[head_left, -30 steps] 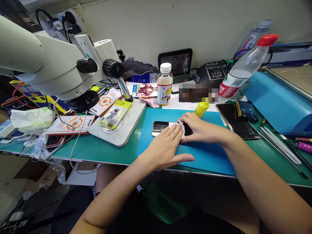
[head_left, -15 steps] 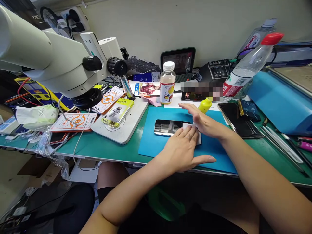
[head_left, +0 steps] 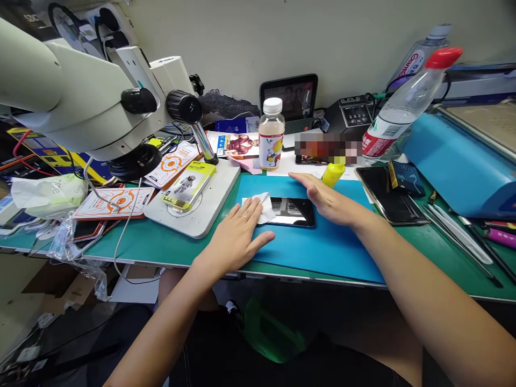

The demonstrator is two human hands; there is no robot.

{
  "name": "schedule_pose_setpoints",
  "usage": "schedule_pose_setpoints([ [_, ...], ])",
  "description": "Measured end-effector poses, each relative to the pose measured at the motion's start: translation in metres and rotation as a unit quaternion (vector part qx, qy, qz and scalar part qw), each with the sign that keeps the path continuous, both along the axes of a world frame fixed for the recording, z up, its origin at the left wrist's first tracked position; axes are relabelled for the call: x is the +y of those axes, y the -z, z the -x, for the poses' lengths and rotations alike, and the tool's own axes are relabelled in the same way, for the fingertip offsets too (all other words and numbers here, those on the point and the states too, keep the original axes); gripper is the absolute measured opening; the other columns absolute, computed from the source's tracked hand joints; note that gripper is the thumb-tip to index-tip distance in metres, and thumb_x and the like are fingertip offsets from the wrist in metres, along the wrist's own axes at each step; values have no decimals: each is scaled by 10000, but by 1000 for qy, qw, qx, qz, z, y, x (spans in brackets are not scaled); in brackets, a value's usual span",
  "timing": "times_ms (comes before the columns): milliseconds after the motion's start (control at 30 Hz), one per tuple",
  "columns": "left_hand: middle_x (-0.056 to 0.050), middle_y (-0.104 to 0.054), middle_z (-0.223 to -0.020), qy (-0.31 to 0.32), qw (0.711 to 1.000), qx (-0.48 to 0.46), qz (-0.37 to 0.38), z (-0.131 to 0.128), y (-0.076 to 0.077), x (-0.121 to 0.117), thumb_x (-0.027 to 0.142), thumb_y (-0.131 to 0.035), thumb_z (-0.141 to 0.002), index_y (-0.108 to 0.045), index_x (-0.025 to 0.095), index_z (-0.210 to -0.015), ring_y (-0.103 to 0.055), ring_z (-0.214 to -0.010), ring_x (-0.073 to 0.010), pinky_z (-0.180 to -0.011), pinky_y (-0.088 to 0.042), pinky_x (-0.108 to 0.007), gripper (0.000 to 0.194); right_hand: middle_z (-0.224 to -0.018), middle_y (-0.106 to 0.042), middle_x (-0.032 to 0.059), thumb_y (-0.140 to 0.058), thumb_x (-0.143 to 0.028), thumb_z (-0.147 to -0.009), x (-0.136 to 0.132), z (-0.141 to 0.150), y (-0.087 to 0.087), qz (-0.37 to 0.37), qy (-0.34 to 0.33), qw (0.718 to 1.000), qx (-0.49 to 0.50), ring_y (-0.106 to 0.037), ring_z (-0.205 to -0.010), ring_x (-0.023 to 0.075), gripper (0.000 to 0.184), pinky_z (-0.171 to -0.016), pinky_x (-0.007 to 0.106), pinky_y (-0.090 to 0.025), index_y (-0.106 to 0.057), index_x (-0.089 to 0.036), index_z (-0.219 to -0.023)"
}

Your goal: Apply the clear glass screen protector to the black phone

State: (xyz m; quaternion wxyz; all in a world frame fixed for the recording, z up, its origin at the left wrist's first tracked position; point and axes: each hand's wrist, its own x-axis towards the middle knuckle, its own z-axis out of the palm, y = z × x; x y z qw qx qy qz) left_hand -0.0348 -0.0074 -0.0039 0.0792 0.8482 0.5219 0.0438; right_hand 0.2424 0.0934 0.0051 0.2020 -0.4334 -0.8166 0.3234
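Note:
A smartphone (head_left: 293,211) lies screen up on the blue mat (head_left: 314,250), its glass reflecting light. My left hand (head_left: 237,231) is laid flat with fingers stretched over a white tissue (head_left: 266,207), which covers the phone's left end. A ring is on one of its fingers. My right hand (head_left: 328,201) is open, edge-on beside the phone's right end, with nothing in it; whether it touches the phone I cannot tell. Just behind it stands a small yellow bottle (head_left: 333,173), partly hidden by the right hand.
A microscope (head_left: 92,102) overhangs the left side, its pale base (head_left: 217,201) carrying a yellow packet (head_left: 188,185). Behind the mat stands a drink bottle (head_left: 271,137). To the right are a dark phone (head_left: 389,196), tweezers (head_left: 463,242), a water bottle (head_left: 397,118) and a blue machine (head_left: 459,161).
My left hand and the tissue have slid left from the phone's right end to its left end, uncovering the right part of the screen. My right hand stays nearly in place.

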Motion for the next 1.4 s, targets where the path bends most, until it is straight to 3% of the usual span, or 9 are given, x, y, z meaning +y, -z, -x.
schedule_pose_setpoints([
  [233,-160,-223,-1810,13,999,-23,32,-29,-8,12,721,-262,-1122,-317,28,-1711,-189,-1717,-311,-1407,-225,-507,911,-1775,-403,159,-151,-944,-946,-1,1,1,0,5,1000,-6,-326,-1648,449,1086,-1354,601,-210,-435,-208,-1693],
  [400,-177,-259,-1801,24,999,-11,30,-66,-15,17,768,-284,-1097,-323,10,-1705,-222,-1710,-331,-1418,-177,-534,972,-1769,-420,134,-139,-965,-918,2,1,6,-11,2,1000,-8,-327,-1654,430,1092,-1355,628,-215,-432,-254,-1693],
  [500,-198,-289,-1790,45,999,-5,20,-89,-17,16,785,-272,-1087,-318,-10,-1701,-220,-1713,-324,-1428,-130,-520,1005,-1763,-422,157,-113,-979,-896,3,0,7,-14,2,1000,-10,-321,-1656,438,1147,-1364,656,-198,-428,-221,-1697],
  [600,-196,-289,-1792,54,998,5,9,-109,-18,16,797,-273,-1077,-277,-30,-1708,-221,-1713,-319,-1431,-150,-494,1040,-1760,-422,166,-91,-995,-870,3,0,7,-13,3,1000,-13,-331,-1646,460,1185,-1355,696,-209,-434,-216,-1694],
  [733,-190,-327,-1782,71,997,21,-16,-121,-17,13,798,-270,-1074,-353,-9,-1691,-255,-1705,-313,-1426,-180,-460,1019,-1762,-416,161,-94,-977,-890,2,-1,5,-13,6,1000,-16,-348,-1638,455,1149,-1346,661,-255,-421,-233,-1702],
  [900,-200,-371,-1761,66,995,21,-65,-109,-4,-9,811,-210,-1063,-386,-1,-1681,-312,-1684,-321,-1417,-215,-468,1036,-1771,-403,170,-97,-972,-898,1,0,4,-14,4,1000,-14,-317,-1652,455,1149,-1357,670,-201,-413,-217,-1704],
  [1067,-190,-343,-1765,65,995,19,-76,-78,4,-31,820,-168,-1051,-394,16,-1682,-318,-1681,-316,-1404,-249,-476,1046,-1779,-403,130,-148,-956,-926,1,-1,4,-10,0,1000,-13,-321,-1656,435,1072,-1360,644,-199,-425,-269,-1701],
  [1300,-205,-344,-1764,-2,998,27,-52,-18,5,-18,756,-179,-1101,-412,38,-1672,-321,-1680,-329,-1384,-282,-545,946,-1789,-378,145,-138,-982,-899,1,-1,4,0,0,1000,-22,-301,-1666,431,1134,-1366,642,-201,-410,-236,-1708],
  [1400,-200,-328,-1774,-34,998,23,-42,-5,6,-9,724,-199,-1119,-389,42,-1682,-294,-1688,-341,-1380,-288,-552,904,-1786,-383,150,-138,-980,-901,1,0,3,-2,0,1000,-24,-313,-1659,440,1134,-1362,643,-214,-415,-231,-1707],
])
